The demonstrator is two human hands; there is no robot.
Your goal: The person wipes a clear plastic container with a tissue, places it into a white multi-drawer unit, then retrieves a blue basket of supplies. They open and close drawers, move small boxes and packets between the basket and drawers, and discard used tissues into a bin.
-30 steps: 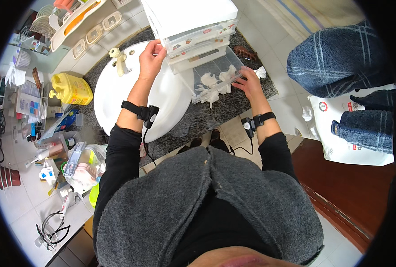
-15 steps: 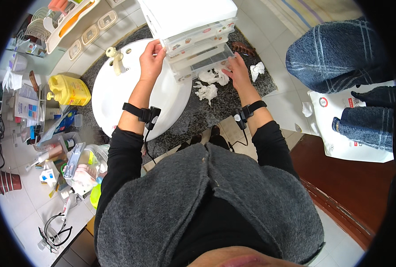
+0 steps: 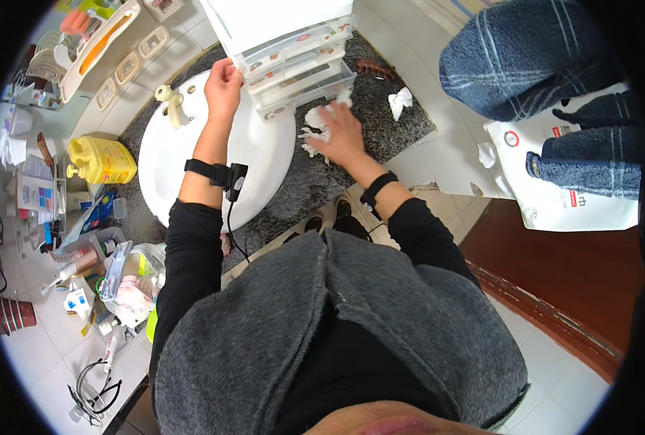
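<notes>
A white plastic drawer unit with clear, sticker-dotted drawers stands on the dark speckled counter. The lowest drawer juts out past those above it. At the unit's left front edge, my left hand has its fingers curled against the side, gripping it. My right hand reaches over crumpled white tissues just in front of the unit, fingers spread and touching them. Part of the tissues lies hidden beneath that hand. Another crumpled tissue sits farther right, near a brown hair claw clip.
A white washbasin with a beige tap lies left of the unit. Beside it are a yellow pump bottle and a clear container of toiletries. Blue towels and a white package are at the right.
My right hand has left the drawer's right front corner and come down, leftward, onto the tissues. My left hand remains at the unit's side. The whole view has shifted slightly.
</notes>
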